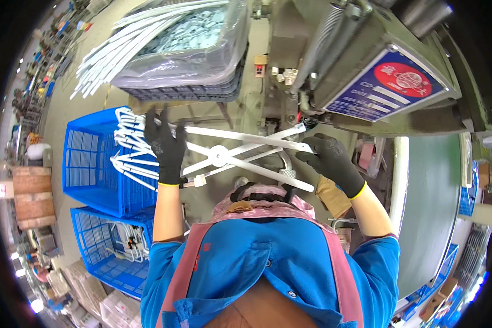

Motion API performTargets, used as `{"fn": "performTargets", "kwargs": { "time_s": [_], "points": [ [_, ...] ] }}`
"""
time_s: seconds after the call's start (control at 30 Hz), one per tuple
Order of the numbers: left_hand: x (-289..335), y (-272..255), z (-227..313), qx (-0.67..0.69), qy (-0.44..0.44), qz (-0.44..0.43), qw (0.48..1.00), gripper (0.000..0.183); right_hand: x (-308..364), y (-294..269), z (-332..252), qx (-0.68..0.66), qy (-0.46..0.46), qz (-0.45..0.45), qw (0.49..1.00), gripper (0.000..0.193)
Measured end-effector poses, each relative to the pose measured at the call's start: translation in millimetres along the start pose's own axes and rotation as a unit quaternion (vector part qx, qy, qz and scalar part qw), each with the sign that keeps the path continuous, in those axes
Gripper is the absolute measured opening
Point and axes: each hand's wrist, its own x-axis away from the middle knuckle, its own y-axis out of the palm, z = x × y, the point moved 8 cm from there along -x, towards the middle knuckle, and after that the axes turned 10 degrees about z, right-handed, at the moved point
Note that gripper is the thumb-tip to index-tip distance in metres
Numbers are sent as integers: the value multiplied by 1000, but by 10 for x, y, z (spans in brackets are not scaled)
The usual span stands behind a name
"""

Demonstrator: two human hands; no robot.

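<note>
Apparently straight-fingered left hand (168,144), blurry

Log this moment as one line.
left hand: at left end of crossed white bars | right hand: holding right end | blue bin: at left | machine: ahead, right

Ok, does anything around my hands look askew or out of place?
The long white strips beyond your left hand do: they lie unevenly fanned across the plastic-lined crate, ends jutting past its left edge, which looks untidy. I can't see obvious damage.
</note>
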Motion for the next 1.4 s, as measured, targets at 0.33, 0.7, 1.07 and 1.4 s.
{"fn": "performTargets", "kwargs": {
  "time_s": [0.33,0.7,1.07,1.4],
  "points": [
    [-129,329,985,293,116,-273,909,28,-141,-118,-21,86,-83,90,989,28],
    [-149,333,983,292,100,-259,915,27,-109,-82,65,210,-103,93,968,36],
    [-263,270,1019,261,107,-269,921,25,159,409,427,603,-392,137,681,58],
    [-235,510,942,322,48,-346,880,25,-103,438,705,214,-190,5,958,56]
  ]
}}
